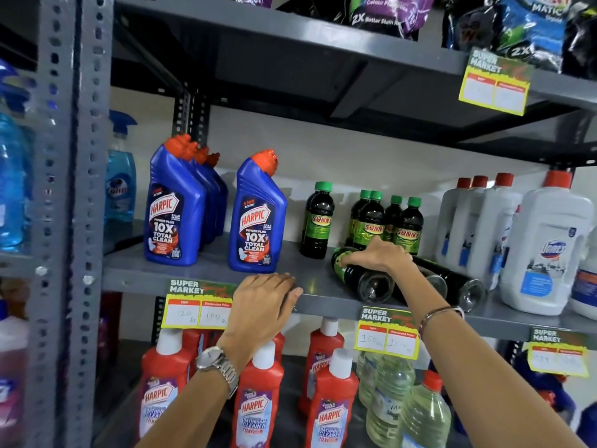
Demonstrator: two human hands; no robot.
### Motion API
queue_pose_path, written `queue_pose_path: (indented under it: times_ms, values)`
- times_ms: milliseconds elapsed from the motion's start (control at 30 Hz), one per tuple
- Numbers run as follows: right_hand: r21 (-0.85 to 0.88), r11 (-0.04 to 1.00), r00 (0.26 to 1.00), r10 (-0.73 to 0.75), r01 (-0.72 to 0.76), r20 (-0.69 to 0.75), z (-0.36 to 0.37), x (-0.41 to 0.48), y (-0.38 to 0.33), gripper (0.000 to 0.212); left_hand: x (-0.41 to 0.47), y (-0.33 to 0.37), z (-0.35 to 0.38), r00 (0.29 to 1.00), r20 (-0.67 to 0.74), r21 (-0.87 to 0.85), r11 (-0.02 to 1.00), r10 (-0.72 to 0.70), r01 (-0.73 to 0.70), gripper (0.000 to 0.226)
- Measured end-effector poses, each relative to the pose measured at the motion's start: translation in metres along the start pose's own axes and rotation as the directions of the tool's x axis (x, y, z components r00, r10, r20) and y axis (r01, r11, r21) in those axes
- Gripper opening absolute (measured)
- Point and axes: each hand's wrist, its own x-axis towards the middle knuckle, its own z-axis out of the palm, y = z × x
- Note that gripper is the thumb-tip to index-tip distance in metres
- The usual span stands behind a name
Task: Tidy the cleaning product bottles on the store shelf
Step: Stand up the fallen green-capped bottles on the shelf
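Note:
On the grey middle shelf [206, 270] stand blue Harpic bottles: a row at the left [172, 205] and a single one [258, 215] beside it. Several dark Sunny bottles with green caps [371, 218] stand upright further right. Three dark bottles lie on their sides; my right hand [378, 255] grips the nearest lying one [361, 279] from above. The other lying bottles [452, 279] rest behind my right forearm. My left hand [263, 302] rests flat on the shelf's front edge, holding nothing, a watch on its wrist.
White Domex jugs with red caps [546, 244] fill the shelf's right end. Red Harpic bathroom cleaner bottles [258, 399] and clear bottles [391, 392] stand on the shelf below. Price tags [197, 305] hang from the shelf edges. A perforated grey upright [68, 189] stands at the left.

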Motion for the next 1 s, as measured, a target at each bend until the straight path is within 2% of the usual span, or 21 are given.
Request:
queue_pose_path:
  times_ms: [167,233,300,400,500,633,767,867,933,967,1000]
  values:
    - [0.253,0.966,0.998,0.062,-0.059,-0.004,0.009,0.001,0.002,0.086,0.000,-0.004,-0.005,0.998,0.048,0.001,1.000,0.028,-0.028,0.033]
    - [0.402,0.914,0.993,0.087,-0.049,-0.076,0.016,0.001,0.002,0.089,0.000,-0.003,-0.004,0.998,0.049,-0.015,0.999,0.035,-0.034,0.031]
    - [0.457,0.890,0.971,0.114,-0.004,-0.212,0.024,-0.002,0.000,0.085,-0.001,-0.003,-0.003,0.999,0.026,-0.025,0.999,0.036,-0.035,0.031]
    - [0.477,0.875,0.917,0.117,0.086,-0.381,0.032,-0.005,-0.005,0.085,-0.002,-0.005,0.000,0.999,-0.024,-0.036,0.998,0.048,-0.049,0.032]
    - [0.514,0.845,0.892,0.111,0.147,-0.438,0.040,-0.004,-0.006,0.089,-0.002,-0.006,0.002,0.997,-0.051,-0.029,0.998,0.055,-0.056,0.039]
    - [0.451,0.871,0.866,0.062,0.196,-0.496,0.048,-0.007,-0.007,0.097,-0.002,-0.006,0.004,0.996,-0.064,-0.026,0.998,0.060,-0.062,0.038]
    - [0.384,0.896,0.867,-0.003,0.224,-0.498,0.050,-0.008,-0.010,0.102,-0.003,-0.005,0.007,0.992,-0.103,-0.035,0.997,0.069,-0.073,0.040]
    - [0.329,0.912,0.894,-0.081,0.245,-0.442,0.047,-0.006,-0.009,0.102,-0.002,-0.001,0.011,0.985,-0.127,-0.005,0.993,0.118,-0.119,0.036]
    - [0.459,0.846,0.926,-0.100,0.272,-0.365,0.039,-0.005,-0.008,0.099,-0.004,0.003,0.014,0.981,-0.139,-0.017,0.991,0.132,-0.136,0.034]
    - [0.599,0.749,0.936,-0.081,0.284,-0.342,0.032,-0.003,-0.008,0.094,-0.005,0.004,0.015,0.982,-0.145,-0.039,0.991,0.122,-0.129,0.033]
    - [0.734,0.608,0.939,-0.055,0.301,-0.340,0.023,-0.002,-0.010,0.086,-0.005,0.005,0.016,0.983,-0.150,-0.059,0.991,0.109,-0.119,0.033]
